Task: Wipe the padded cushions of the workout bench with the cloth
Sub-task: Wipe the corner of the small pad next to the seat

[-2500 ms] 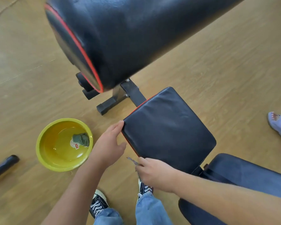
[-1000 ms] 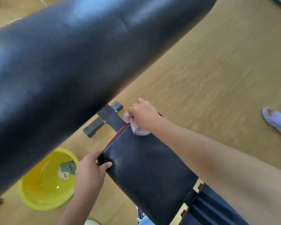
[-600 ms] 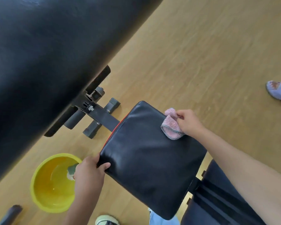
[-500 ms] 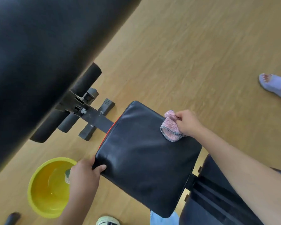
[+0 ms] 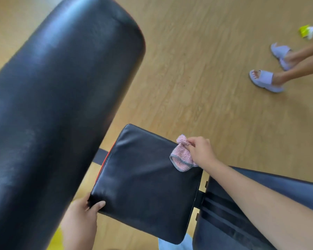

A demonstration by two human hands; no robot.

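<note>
A black square seat cushion (image 5: pixel 143 183) of the workout bench lies below me, with red trim on its left side. My right hand (image 5: pixel 201 150) pinches a small pink cloth (image 5: pixel 182 156) at the cushion's far right corner; the cloth rests on the padding. My left hand (image 5: pixel 83 219) grips the cushion's near left corner, thumb on top. A large black padded backrest (image 5: pixel 58 105) rises at the left and fills much of the view. A dark blue-black pad (image 5: pixel 242 213) lies to the right, under my right forearm.
A sliver of the yellow basin (image 5: pixel 57 239) shows at the bottom left, mostly hidden by the backrest. Another person's feet in pale slippers (image 5: pixel 266 81) stand on the wooden floor at the upper right. A yellow-and-white scrap (image 5: pixel 307 31) lies beyond them.
My view has swung right, so the backrest now hides the bench legs and most of the basin. My right hand with the cloth stays at the cushion's far right corner; my left hand keeps its grip.
</note>
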